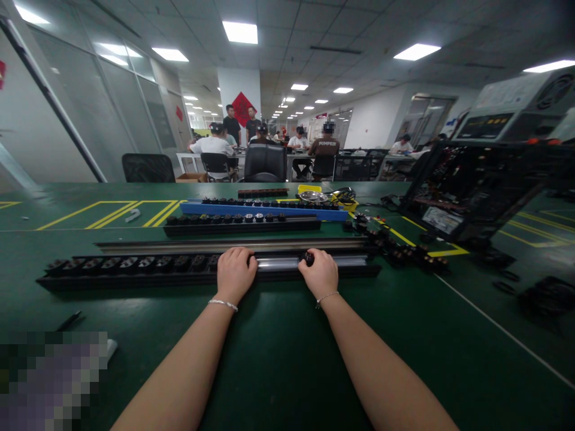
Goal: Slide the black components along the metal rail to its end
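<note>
A long black channel tray lies across the green table. A row of small dark round parts fills its left side, and its right side shows a bare shiny strip. At the end of that row, my left hand is closed over the tray, its fingers curled down; what lies under them is hidden. My right hand pinches a small black round part just over the shiny strip. Directly behind runs another long rail.
Farther back stand a black tray of parts and a blue tray. Loose dark parts lie to the right, near an open computer case. A pen lies front left. Several people sit or stand beyond the table.
</note>
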Available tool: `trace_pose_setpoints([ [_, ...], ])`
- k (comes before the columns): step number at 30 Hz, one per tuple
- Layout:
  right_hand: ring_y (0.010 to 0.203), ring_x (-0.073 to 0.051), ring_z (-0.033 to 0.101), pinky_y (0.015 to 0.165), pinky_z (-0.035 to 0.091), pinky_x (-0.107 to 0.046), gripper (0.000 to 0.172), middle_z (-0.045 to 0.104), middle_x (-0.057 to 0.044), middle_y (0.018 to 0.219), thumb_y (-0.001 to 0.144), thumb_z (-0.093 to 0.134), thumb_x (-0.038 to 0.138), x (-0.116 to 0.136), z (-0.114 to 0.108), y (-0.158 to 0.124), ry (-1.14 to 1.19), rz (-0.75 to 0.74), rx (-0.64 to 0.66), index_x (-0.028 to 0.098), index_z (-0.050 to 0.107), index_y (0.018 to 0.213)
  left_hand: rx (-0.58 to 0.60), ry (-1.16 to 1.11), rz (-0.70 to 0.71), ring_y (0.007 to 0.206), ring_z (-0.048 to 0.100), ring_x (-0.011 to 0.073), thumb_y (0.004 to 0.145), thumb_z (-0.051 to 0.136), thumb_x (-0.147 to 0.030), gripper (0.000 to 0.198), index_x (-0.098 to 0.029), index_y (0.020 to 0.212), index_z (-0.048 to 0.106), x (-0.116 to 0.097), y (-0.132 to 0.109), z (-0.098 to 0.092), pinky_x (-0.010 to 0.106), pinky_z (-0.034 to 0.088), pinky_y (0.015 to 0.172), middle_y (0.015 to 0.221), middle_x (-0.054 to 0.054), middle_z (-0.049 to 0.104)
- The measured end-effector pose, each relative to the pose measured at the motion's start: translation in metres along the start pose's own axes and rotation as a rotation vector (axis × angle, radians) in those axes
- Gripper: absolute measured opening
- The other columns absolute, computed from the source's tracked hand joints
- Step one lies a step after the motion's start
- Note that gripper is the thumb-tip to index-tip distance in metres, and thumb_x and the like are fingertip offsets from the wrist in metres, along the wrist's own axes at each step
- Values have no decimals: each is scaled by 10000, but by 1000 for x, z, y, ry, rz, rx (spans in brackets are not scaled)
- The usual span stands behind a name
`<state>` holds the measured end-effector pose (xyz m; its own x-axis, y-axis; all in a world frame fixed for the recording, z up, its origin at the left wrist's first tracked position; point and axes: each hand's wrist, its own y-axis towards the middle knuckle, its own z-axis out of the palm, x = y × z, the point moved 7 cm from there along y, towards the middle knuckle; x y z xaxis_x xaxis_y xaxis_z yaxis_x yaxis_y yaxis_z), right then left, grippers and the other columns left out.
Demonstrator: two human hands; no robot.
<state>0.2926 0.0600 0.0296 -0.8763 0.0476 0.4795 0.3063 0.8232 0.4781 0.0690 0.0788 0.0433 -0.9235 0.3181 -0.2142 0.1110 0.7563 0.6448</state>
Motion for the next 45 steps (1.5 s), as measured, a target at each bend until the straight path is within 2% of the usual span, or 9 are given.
trace_pose_setpoints([
  [9,924,-232,536,829,388,-333,302,648,-98,970,745,520,262,-7,-3,2,10,18,-19,156,651,997,-7,7,6,969,600,251,836,467,-250,212,-199,888,666,0,0,0,391,417,885,933,62,703],
  [16,940,-233,546,845,374,-340,316,654,-89,998,761,515,289,-11,-3,3,-21,-14,17,160,617,1031,-2,2,-1,972,598,247,831,472,-249,207,-203,890,664,1,0,2,387,413,890,941,61,702],
  [35,908,-221,572,824,399,-338,273,657,-88,928,757,519,275,-14,-4,2,32,-53,-58,161,634,977,9,-3,-6,977,597,247,832,473,-252,208,-203,885,668,1,0,2,397,418,893,945,56,703],
  [45,917,-220,562,828,409,-332,286,645,-95,931,753,511,267,-27,-10,5,35,-13,-65,152,634,983,4,1,-8,977,594,254,834,461,-256,220,-203,883,669,2,0,1,399,417,889,941,61,702],
])
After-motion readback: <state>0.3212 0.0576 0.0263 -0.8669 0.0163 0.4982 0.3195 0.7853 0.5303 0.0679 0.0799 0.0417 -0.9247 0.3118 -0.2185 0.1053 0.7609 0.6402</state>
